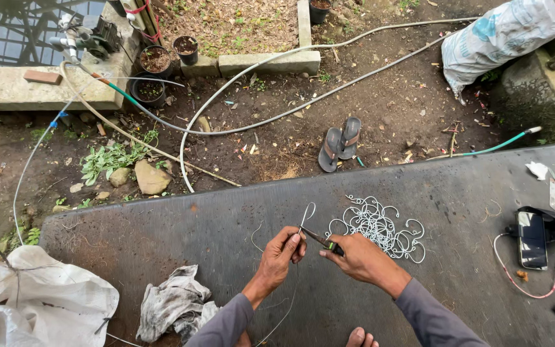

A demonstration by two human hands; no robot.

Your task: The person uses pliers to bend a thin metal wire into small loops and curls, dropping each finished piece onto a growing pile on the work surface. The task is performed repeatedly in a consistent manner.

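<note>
My left hand (pixel 282 252) pinches a thin silver wire (pixel 306 214) whose far end is bent into a hook loop; the wire trails back toward me past my foot. My right hand (pixel 358 252) is closed around small pliers (pixel 319 239) whose tip meets the wire just beside my left fingers. Both hands hover over a dark ribbed mat (pixel 226 225). A pile of finished wire hooks (pixel 380 223) lies on the mat just beyond my right hand.
A crumpled grey rag (pixel 173 303) lies left of my arms, a white sack (pixel 33 305) at far left. A phone (pixel 532 239) with a red cable sits at right. Beyond the mat: dirt ground, sandals (pixel 340 142), hoses, pots, a rock.
</note>
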